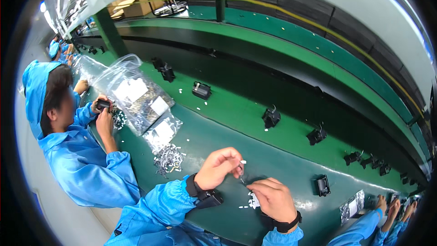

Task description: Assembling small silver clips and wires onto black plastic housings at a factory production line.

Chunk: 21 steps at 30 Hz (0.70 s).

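Above the green table, my left hand [220, 169] is closed, thumb and fingertips pinching a short thin wire piece with a small white end [243, 161]. My right hand [274, 199] is close beside it, lower and to the right. Its thumb and forefinger are pressed together at the lower end of the thin dark piece that spans the gap between the hands; what exactly they grip is too small to make out. Partly under the right fingers lies a little pile of small white pieces [253, 200]. Black bands circle both my wrists.
A tangle of short wires [169, 158] lies left, below clear plastic bags [136, 98]. A black housing [322, 185] stands right, near another bag [353, 207]. More black housings [201, 90] dot the green conveyor beyond. A co-worker [82, 141] at left holds a black part; other hands work at right.
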{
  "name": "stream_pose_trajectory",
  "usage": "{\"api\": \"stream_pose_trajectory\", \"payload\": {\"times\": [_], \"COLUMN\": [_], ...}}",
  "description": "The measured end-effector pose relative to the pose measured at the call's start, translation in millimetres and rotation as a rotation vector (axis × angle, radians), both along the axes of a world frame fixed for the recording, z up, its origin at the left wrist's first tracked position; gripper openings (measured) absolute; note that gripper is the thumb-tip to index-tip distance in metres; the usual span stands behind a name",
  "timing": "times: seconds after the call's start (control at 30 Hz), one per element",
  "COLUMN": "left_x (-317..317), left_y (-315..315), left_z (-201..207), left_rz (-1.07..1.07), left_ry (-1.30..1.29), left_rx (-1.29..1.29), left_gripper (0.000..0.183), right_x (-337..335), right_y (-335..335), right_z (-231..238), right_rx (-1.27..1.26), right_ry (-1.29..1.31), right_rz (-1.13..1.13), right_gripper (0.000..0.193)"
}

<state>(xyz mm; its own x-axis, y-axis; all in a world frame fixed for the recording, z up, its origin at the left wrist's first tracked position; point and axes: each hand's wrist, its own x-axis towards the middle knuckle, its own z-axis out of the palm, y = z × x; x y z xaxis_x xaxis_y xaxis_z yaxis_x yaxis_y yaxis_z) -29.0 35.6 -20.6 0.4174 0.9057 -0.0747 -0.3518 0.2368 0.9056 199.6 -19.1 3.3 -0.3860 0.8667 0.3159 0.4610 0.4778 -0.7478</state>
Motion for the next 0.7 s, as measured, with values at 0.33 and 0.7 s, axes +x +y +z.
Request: {"api": "stream_pose_trajectory", "payload": {"times": [0.33,0.7], "left_x": [14.5,15.9], "left_y": [-9.1,-10.5], "left_z": [-17.8,-22.5], "left_rz": [-0.423,-0.484], "left_ry": [-0.058,-0.172], "left_rx": [-0.104,-0.262], "left_gripper": [0.016,0.018], "right_x": [-12.5,-11.5], "right_y": [-9.1,-4.9], "right_z": [-6.9,-21.5], "right_rx": [-0.084,-0.164], "right_ry": [0.36,0.572], "right_rz": [-0.203,-0.135], "right_gripper": [0.019,0.015]}}
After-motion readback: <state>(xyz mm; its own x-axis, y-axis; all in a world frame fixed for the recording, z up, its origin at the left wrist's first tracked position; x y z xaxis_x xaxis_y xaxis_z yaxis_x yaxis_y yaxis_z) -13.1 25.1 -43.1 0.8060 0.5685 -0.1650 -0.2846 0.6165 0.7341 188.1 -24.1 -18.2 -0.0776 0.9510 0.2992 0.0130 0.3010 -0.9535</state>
